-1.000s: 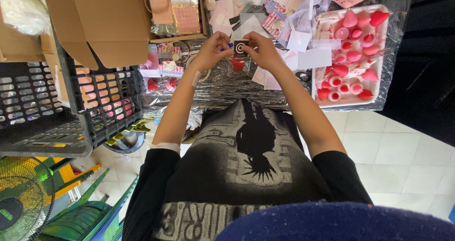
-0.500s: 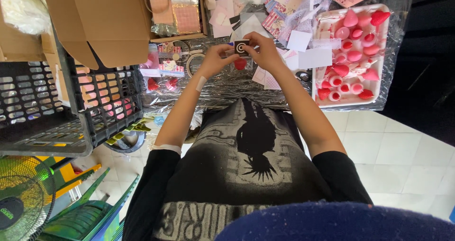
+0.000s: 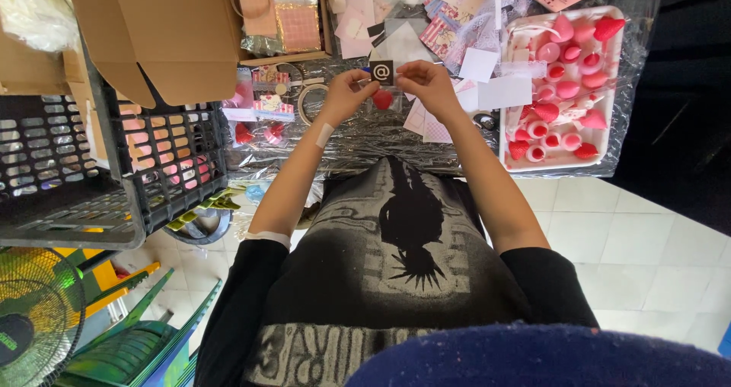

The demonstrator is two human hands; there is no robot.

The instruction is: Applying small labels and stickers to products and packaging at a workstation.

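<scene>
One head-worn camera looks steeply down, close above the cluttered table point(image 3: 365, 139)

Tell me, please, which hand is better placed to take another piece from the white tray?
Probably the right hand: the white tray lies on its side, while the left hand is farther away. Both hands hold the small black card.

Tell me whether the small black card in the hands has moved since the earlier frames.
No. The small black card stays just left of the white tray of pink pieces, pinched between left hand and right hand.
</scene>
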